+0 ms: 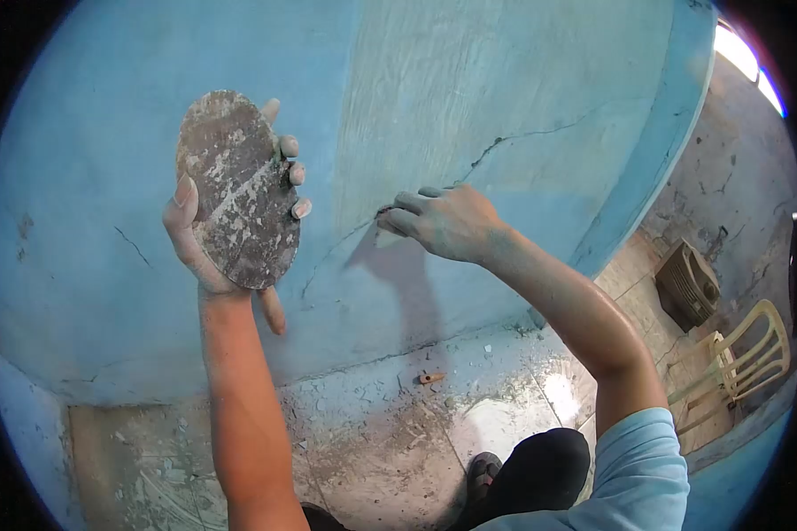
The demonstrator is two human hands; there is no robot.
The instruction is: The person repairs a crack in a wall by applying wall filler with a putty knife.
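From the head camera, the person faces a blue plastered wall (469, 80) streaked with paler filler and run through by a thin dark crack (505, 139). The left hand (205, 239) is raised against the wall's left part, fingers curled over the rim of a flat oval board caked with dried grey filler (239, 190); the thumb braces one edge and the fingertips the other, so the board stands nearly upright, probably to keep the filler within reach of the other hand. The right hand (447, 221) is at the crack's lower run, fingers drawn together and pinched on something small and dark at the wall's surface; what it is I cannot tell. The hand itself is dusted pale blue-grey.

Below, the dusty tiled floor (390, 442) is littered with chips. A cream plastic chair (744, 354) stands at the right edge, near a ribbed brownish box (686, 285).
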